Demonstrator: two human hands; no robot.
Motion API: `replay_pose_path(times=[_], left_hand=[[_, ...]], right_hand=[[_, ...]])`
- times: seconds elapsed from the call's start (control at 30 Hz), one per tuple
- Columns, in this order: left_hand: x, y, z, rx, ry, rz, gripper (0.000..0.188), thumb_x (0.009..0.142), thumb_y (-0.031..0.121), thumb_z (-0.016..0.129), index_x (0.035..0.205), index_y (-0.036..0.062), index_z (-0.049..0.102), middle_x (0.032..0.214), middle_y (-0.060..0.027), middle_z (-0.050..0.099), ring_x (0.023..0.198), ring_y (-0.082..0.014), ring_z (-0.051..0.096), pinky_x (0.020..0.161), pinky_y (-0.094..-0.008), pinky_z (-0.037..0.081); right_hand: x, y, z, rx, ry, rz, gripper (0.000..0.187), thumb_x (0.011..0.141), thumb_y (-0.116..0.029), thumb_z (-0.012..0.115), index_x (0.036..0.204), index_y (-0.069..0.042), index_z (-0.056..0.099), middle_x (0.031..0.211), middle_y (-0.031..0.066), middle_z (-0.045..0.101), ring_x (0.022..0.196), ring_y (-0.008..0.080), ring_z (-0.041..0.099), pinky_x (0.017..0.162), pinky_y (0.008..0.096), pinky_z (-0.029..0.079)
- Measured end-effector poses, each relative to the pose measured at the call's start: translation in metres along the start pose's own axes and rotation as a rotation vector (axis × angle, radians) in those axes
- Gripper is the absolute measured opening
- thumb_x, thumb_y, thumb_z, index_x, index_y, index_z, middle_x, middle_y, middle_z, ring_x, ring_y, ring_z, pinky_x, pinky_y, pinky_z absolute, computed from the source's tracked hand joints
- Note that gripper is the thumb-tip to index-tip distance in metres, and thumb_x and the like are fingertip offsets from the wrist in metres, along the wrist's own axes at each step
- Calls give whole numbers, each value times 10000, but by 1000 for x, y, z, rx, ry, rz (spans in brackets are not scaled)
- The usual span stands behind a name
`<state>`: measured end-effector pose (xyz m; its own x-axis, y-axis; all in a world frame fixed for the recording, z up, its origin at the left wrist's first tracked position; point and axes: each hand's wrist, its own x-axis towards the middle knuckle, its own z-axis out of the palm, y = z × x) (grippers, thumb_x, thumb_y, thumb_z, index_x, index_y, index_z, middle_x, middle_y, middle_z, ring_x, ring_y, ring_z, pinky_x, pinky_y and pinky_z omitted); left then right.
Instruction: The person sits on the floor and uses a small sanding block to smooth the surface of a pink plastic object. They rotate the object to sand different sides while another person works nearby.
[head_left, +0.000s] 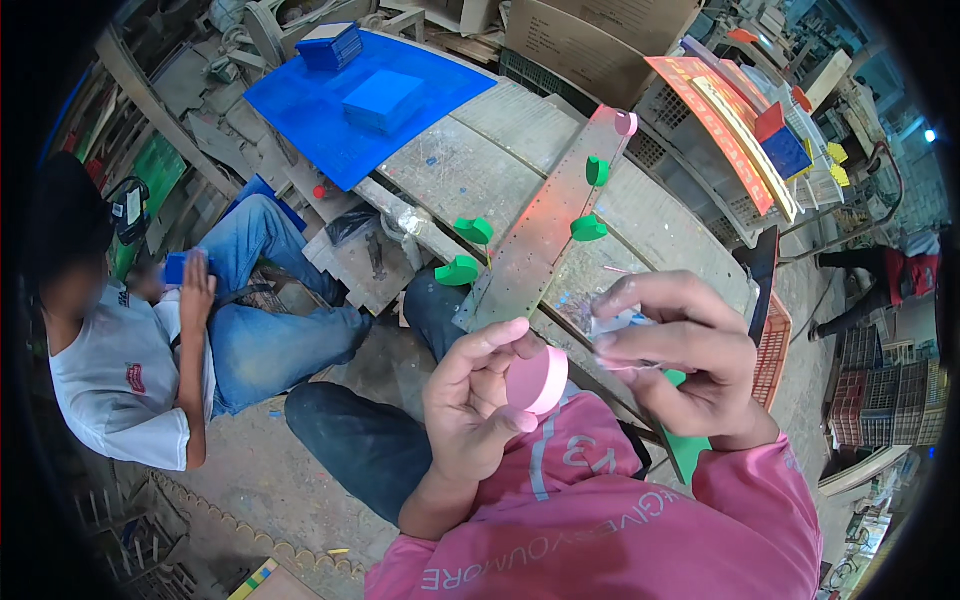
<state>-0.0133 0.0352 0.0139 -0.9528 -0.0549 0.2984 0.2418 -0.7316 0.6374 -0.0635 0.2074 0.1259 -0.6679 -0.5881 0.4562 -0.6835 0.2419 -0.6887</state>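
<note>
Two bare hands work close together above the person's lap, just off the near edge of a plank-topped table (430,165). The left hand (465,415) grasps a round pink disc (535,382) at its rim between thumb and fingers, so that one flat face is turned toward the palm and the pale edge toward the right. Beside it, slightly higher, the right hand (695,355) has its fingers curled around a small whitish wad (617,325); what it is made of cannot be told. The two hands stand apart, and the disc touches only the left one. Beyond them a perforated strip (545,220) lies slantwise across the planks, with four green pieces (589,228) along its sides and another pink piece (626,124) at its far end. Farther left, a blue sheet (345,150) bears two stacks of blue pieces (385,100). To the person's left sits a co-worker (130,380) in a white shirt, one hand on a blue block (177,268). An orange-red crate (772,350) stands right of the table.
</note>
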Motion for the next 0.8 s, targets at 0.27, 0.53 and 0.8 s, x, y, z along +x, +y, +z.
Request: replay_pose_path(times=[0.27,0.53,0.8], left_hand=[[0,1,17,138,87,-44,745,717,332,781,1261,-25,418,1012,-160,591,900,-177,591,787,-274,478],[1,5,12,75,-25,-108,797,712,347,783,1281,-41,381,1022,-180,608,889,-179,597,787,-293,480],[4,0,0,-292,-130,-272,749,795,231,722,1316,-69,275,1135,-204,544,1062,-246,562,900,-357,457]], right_hand=[[0,0,21,528,-7,445,873,609,-42,842,1331,-60,352,1276,63,381,749,40,509,522,185,376],[6,12,15,872,65,574,660,740,76,688,1309,-25,371,1120,99,532,1034,112,510,743,210,440],[-14,13,23,740,-20,298,822,682,127,715,1371,-21,292,984,63,602,672,17,495,530,167,359]])
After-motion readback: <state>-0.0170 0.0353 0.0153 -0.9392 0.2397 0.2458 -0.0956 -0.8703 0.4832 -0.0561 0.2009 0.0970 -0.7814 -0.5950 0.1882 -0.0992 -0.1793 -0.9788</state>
